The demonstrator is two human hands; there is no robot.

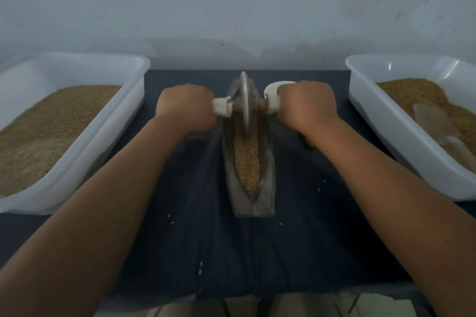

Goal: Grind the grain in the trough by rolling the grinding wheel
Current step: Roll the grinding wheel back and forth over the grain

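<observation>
Standing in the far half of the trough: grinding wheel, axle crosswise, left hand and right hand each clenched round a white handle. Trough's long axis runs near-far on the counter; grain lies nearward of the wheel.

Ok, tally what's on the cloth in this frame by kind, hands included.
Plastic tubs: 2, left tub, right tub
Trough: 1
Grinding wheel: 1
Hands: 2, left hand, right hand, fingers curled round the wheel's handles
Scoop in the right tub: 1
Unclear white object behind the right hand: 1
Total: 8
</observation>
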